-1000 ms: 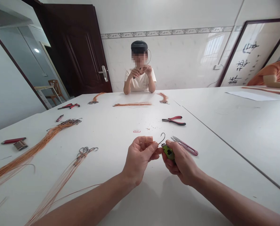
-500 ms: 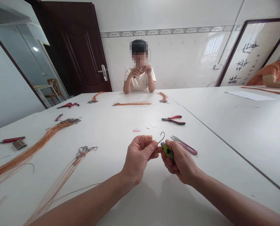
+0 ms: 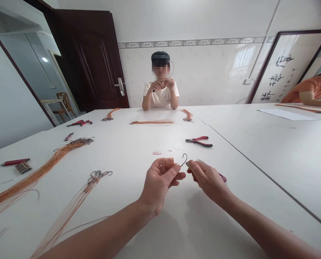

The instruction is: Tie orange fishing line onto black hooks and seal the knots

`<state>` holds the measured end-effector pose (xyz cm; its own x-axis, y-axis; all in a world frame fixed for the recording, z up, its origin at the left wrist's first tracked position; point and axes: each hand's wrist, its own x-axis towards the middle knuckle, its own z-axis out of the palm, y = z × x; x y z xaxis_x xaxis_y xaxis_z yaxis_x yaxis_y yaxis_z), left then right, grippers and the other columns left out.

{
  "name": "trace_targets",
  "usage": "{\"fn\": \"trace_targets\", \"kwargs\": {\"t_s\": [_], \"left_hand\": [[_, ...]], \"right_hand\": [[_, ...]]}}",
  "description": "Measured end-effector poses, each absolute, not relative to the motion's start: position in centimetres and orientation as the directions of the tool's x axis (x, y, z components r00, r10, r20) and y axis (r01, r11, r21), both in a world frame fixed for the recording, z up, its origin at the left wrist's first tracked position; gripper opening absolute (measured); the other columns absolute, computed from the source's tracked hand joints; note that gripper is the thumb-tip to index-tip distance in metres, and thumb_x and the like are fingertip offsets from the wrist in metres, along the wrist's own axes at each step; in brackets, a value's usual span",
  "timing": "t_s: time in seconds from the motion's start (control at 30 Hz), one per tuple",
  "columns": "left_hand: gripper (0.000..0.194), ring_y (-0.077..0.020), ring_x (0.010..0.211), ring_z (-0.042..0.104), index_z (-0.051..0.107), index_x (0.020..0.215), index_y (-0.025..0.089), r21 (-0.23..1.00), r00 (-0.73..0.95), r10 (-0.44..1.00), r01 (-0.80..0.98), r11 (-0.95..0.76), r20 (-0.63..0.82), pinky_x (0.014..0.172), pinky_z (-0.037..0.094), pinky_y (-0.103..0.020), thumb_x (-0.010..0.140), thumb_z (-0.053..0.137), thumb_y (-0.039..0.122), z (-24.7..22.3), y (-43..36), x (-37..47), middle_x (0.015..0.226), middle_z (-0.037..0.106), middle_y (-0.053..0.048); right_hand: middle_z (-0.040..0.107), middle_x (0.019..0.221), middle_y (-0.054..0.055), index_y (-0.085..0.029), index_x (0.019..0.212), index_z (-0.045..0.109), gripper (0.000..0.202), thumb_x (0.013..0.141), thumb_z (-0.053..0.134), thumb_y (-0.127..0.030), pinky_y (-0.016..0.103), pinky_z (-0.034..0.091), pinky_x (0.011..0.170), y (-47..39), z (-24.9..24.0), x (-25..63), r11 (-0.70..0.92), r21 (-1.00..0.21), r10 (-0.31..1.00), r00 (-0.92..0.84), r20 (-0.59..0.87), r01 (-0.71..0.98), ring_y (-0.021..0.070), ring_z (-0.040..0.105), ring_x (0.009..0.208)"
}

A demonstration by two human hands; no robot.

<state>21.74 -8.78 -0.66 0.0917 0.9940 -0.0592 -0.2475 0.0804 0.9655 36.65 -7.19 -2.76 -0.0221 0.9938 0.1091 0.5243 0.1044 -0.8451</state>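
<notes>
left hand [image 3: 160,180] pinches a thin dark curved hook [image 3: 184,160]; right hand [image 3: 206,176] clenched.

Bare table [image 3: 176,223] near hands — open. Ahead: snips [image 3: 221,176] just behind right hand [image 3: 207,178], pliers [image 3: 199,141] farther. Left — wire bundles [image 3: 76,201] block.

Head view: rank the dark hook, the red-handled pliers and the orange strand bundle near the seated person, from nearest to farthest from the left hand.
1. Hook: pinched at the left hand's fingertips.
2. Red-handled pliers: on the table beyond, slightly right.
3. Orange strand bundle: far across the table, before the seated person.
</notes>
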Motion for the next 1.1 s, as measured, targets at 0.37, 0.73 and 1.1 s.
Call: {"fn": "trace_targets", "kwargs": {"t_s": [0.37, 0.73, 1.1], "left_hand": [[0.023, -0.014, 0.075, 0.061, 0.049, 0.089, 0.022, 0.977, 0.086, 0.996, -0.207, 0.057, -0.04, 0.062, 0.041, -0.022, 0.072, 0.061, 0.032, -1.0, -8.7, 21.5, 0.077, 0.056, 0.002], [0.016, -0.012, 0.069, 0.058, 0.049, 0.086, 0.019, 0.98, 0.108, 0.989, -0.183, -0.076, 0.097, 0.057, 0.041, -0.022, 0.074, 0.057, 0.025, -1.2, -8.7, 21.6, 0.074, 0.054, 0.001], [0.017, -0.011, 0.064, 0.058, 0.05, 0.087, 0.019, 0.984, 0.131, 0.988, -0.167, -0.063, 0.085, 0.055, 0.039, -0.021, 0.074, 0.057, 0.027, -1.3, -8.6, 21.6, 0.076, 0.054, 0.001]], "right_hand": [[0.056, 0.076, 0.003, -0.021, 0.073, 0.055, 0.011, 0.076, 0.045, -0.025, 0.036, 0.035, 0.071, -6.3, -4.7, 37.2, 0.407, -0.33, 0.895, -0.297, 0.334, 0.852, 0.0196, 0.05, 0.079], [0.063, 0.085, 0.004, -0.019, 0.084, 0.059, 0.02, 0.079, 0.047, -0.035, 0.029, 0.045, 0.072, -8.5, -1.7, 36.1, 0.229, -0.95, 0.955, -0.236, 0.178, 0.21, 0.0159, 0.057, 0.082], [0.061, 0.074, 0.003, -0.019, 0.075, 0.058, 0.025, 0.078, 0.047, -0.041, 0.025, 0.042, 0.059, -7.9, -1.3, 37.0, 0.278, -0.888, 0.96, -0.088, 0.265, 0.365, 0.0138, 0.054, 0.069]]}}
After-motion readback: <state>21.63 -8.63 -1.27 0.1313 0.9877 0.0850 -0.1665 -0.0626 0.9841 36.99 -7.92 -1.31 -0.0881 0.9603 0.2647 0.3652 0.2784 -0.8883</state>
